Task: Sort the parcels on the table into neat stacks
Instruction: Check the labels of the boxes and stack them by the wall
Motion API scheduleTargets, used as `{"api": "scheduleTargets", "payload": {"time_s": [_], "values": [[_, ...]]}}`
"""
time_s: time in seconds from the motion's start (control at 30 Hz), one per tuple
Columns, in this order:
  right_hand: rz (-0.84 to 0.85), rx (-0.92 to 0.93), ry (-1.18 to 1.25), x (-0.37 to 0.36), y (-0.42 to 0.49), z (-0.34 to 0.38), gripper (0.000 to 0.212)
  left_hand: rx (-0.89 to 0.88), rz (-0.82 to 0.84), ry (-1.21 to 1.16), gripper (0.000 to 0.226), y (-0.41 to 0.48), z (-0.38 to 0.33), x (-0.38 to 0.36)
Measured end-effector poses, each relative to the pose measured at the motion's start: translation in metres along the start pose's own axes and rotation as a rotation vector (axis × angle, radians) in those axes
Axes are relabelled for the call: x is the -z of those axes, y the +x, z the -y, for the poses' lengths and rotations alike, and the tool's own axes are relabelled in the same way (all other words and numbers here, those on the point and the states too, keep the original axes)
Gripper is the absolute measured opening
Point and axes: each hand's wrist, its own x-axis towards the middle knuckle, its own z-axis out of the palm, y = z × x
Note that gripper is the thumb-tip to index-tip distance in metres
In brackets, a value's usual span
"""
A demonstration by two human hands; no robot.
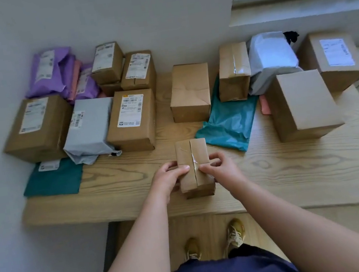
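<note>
A small taped box point(191, 154) is being held over the near middle of a wooden table point(292, 166). It is being gripped by the left hand point(168, 177) on one side and the right hand point(220, 167) on the other, fingers curled round its sides and thumbs lying on top. Whether it is being rested on the wood or lifted just clear cannot be told.

The sorting is being judged as partly done. On the left, parcels are being kept close together with labels upward: a large labelled box point(36, 129), a grey mailer point(88, 129), a second labelled box point(132, 119), smaller labelled boxes stacked behind, purple mailers point(51, 70) against the wall, and a dark green mailer point(54, 177) lying flat.

On the right, parcels are being left loose and mixed: a plain box point(189, 93), a teal bag point(229, 124) partly under a tall taped box point(233, 71), a white bag point(271, 59), and two bigger boxes beyond.

The left group is being crowded tightly, so little bare wood is being left there for the held box.
</note>
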Motion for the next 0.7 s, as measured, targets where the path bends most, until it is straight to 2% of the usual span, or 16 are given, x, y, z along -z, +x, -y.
{"api": "scheduleTargets", "payload": {"time_s": [0.2, 0.37, 0.47, 0.6, 0.7], "values": [[-0.070, -0.033, 0.014, -0.019, -0.003, -0.018, 0.050, -0.078, -0.027, 0.135, 0.037, 0.005, 0.018, 0.011], [-0.116, -0.044, -0.078, -0.023, 0.001, -0.014, 0.045, -0.141, -0.031, 0.352, 0.029, 0.010, 0.008, 0.009], [-0.112, -0.050, -0.080, -0.023, 0.002, -0.012, 0.044, -0.155, -0.035, 0.393, 0.022, 0.009, 0.005, 0.008], [-0.093, -0.051, -0.073, -0.022, 0.001, -0.012, 0.048, -0.136, -0.005, 0.328, 0.034, 0.008, 0.008, 0.011], [-0.074, -0.050, -0.055, -0.018, -0.001, -0.014, 0.045, -0.031, 0.089, 0.255, 0.050, 0.007, 0.016, 0.014]]}}
